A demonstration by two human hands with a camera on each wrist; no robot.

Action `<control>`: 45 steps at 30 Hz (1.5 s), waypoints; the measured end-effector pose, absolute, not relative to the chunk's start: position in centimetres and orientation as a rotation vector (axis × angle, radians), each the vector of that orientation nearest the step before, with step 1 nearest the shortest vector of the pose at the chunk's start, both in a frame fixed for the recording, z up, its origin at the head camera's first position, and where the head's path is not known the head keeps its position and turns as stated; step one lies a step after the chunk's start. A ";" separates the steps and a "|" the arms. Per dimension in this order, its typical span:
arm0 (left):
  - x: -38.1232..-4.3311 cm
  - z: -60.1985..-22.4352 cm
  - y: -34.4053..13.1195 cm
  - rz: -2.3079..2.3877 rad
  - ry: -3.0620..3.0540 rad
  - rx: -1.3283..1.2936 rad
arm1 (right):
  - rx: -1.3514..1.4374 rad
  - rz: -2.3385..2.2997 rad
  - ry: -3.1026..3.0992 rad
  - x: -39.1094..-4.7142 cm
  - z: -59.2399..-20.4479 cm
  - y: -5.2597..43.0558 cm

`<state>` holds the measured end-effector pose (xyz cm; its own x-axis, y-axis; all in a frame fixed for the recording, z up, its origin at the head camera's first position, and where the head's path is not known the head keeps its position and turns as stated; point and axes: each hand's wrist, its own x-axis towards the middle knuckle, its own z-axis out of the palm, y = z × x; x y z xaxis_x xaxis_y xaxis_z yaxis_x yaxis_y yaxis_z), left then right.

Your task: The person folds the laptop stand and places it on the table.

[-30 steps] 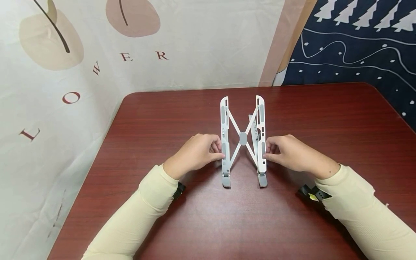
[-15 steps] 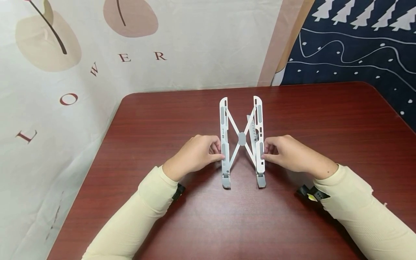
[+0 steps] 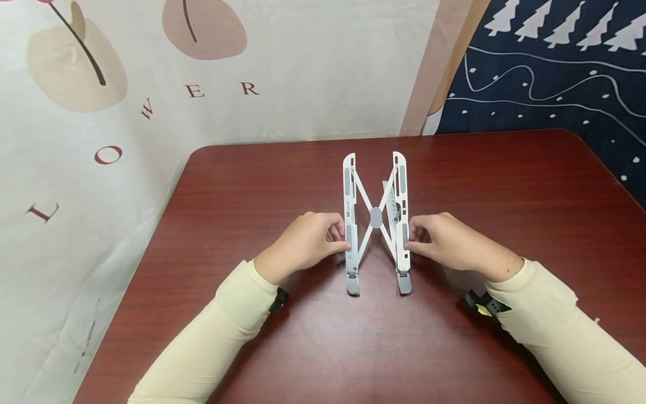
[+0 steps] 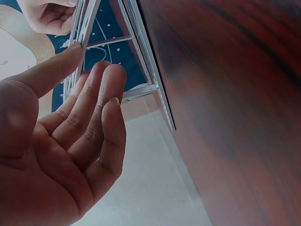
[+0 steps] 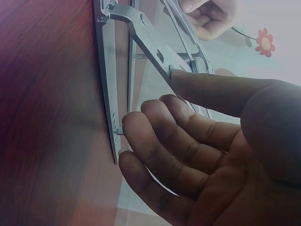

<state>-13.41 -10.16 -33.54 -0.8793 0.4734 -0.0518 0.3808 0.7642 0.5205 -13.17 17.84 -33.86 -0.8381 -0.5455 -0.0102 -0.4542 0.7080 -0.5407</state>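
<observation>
A silver folding laptop stand [image 3: 375, 217] stands raised on the table, its crossed bars meeting at a grey oval hub. My left hand [image 3: 308, 240] pinches the near half of the left rail [image 3: 347, 193], thumb on top and fingers at its outer side. On the opposite side, my right hand [image 3: 448, 242] grips the right rail [image 3: 402, 193] the same way. The right wrist view shows that thumb against the upper rail of the stand [image 5: 148, 35], with the curled fingers below it. Grey flip-up lips [image 3: 353, 285] point toward me at the near end.
The stand rests on a dark red wood-grain table [image 3: 373, 348]. Behind the table hang a pale cloth [image 3: 313, 67] with printed letters and a navy cloth [image 3: 545, 84] with white trees. Black straps [image 3: 487, 303] circle the wrists below the light yellow sleeves.
My right hand has shifted slightly left with the right rail, so the two rails stand a little closer together. My left hand keeps its grip in nearly the same place.
</observation>
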 end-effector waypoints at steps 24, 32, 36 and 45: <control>-13.1 -33.8 -10.0 0.759 2.791 0.678 | -0.801 -0.781 2.745 -12.9 -34.2 17.5; -13.0 -33.8 -9.9 0.763 2.782 0.674 | -0.818 -0.794 2.745 -13.0 -34.3 17.3; -13.0 -33.8 -9.9 0.768 2.778 0.678 | -0.821 -0.790 2.747 -13.0 -34.4 17.3; -12.9 -33.7 -9.8 0.780 2.776 0.696 | -0.831 -0.808 2.751 -12.8 -34.3 17.2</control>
<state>-12.91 -9.77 -33.66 -0.8755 0.4814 -0.0408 0.3896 0.7535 0.5296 -12.77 17.22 -34.26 -0.8339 -0.5518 0.0063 -0.4676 0.7004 -0.5393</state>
